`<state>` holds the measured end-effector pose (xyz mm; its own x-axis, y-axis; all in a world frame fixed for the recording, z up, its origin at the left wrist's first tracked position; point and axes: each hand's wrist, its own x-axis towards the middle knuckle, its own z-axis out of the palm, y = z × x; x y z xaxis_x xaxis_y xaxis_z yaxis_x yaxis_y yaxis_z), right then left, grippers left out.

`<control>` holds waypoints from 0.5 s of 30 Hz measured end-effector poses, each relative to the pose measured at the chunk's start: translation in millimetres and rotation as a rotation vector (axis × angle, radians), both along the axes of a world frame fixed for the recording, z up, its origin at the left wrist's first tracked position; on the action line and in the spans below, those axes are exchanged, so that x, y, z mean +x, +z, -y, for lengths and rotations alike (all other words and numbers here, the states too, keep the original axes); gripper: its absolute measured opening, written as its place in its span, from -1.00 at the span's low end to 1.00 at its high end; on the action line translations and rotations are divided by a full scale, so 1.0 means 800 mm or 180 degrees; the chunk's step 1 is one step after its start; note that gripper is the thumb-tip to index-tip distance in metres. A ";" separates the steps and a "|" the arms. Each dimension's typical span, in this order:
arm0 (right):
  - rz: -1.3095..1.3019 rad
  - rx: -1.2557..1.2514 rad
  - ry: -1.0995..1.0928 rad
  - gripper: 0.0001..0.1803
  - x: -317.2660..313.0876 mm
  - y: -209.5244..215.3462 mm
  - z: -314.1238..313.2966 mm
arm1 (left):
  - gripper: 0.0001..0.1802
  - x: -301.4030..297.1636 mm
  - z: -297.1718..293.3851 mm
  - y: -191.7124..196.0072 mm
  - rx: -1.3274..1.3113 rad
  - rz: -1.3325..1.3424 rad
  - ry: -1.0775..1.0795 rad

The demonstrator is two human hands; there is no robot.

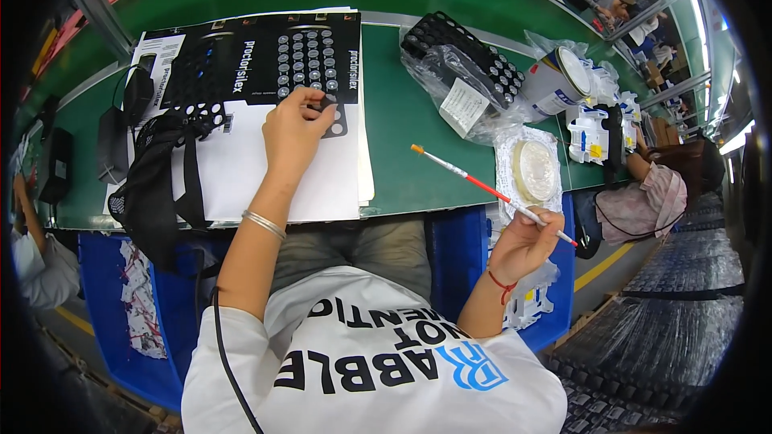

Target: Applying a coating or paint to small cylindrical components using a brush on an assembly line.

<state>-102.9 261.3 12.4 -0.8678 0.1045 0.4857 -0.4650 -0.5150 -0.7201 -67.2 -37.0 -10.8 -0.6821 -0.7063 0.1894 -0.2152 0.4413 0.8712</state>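
Observation:
A black tray (334, 124) with rows of round silver discs (305, 56) in its holes lies on a black-and-white printed sheet (265, 169). At the tray's near right part is my left hand (296, 130), thumb and fingers pinched together. A small dark thing seems to be between the fingertips, but I cannot make it out. In my right hand (523, 249) is a paintbrush (478, 183) with a red and white handle, held near its rear end. Its tan bristles point up and left, over the green table and apart from the tray. Beyond this hand sits a round dish (536, 170) with pale contents.
Black perforated trays (482, 64) in clear plastic, a tin (556, 80) and white plastic parts (591, 133) stand at the right. A black mesh bag (157, 169) hangs over the table's left edge. Blue bins (181, 362) flank my legs. Another person (651, 197) sits at right.

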 end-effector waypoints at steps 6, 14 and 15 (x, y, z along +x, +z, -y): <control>0.0022 0.0044 -0.0147 -0.77 -0.003 -0.006 -0.005 | -0.78 -0.002 -0.007 -0.003 -0.0742 0.0245 0.0215; 0.0072 -0.0078 -0.0159 -0.77 -0.003 -0.007 -0.010 | -0.82 -0.010 -0.014 0.001 -0.0792 0.0529 0.0365; 0.0054 -0.0063 -0.0180 -0.77 -0.003 -0.006 -0.009 | -0.82 -0.010 -0.014 0.002 -0.0789 0.0546 0.0391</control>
<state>-105.3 268.7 7.2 -0.8683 0.1630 0.4685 -0.4817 -0.5024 -0.7180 -75.1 -25.9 -8.9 -0.6315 -0.7320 0.2557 -0.4142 0.5973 0.6868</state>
